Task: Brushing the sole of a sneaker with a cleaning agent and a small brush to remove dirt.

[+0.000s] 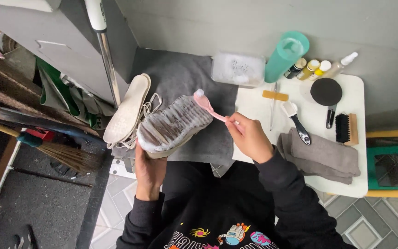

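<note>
A black sweatshirt (217, 216) with small bright cartoon prints fills the bottom of the view, worn by the person whose arms reach up from it. The left hand (149, 168) cups a shoe (173, 124) from below, fingers wrapped around its heel end, so that the ribbed, soapy sole faces up and tilts toward the upper right. The right hand (249, 137) has its fingers closed around the handle of a pink brush (210, 107), whose foamy head rests on the toe end of the sole. The shoe is held in the air above a dark grey towel (185, 76) spread on the surface in front of the person.

Just left of the shoe, two pale insoles (127, 108) lie on the towel's edge with white laces (150, 107) beside them. At the towel's far edge sits a clear tub of sudsy water (238, 69). To the right is a white worktop (351, 92) carrying a tall teal bottle (285, 55), several small bottles (312, 68), a black round pad (326, 91), a black-bristled wooden brush (345, 128), a black-handled brush (296, 121) and a folded grey cloth (321, 157). A broom (65, 154) lies at the left over a dark floor.
</note>
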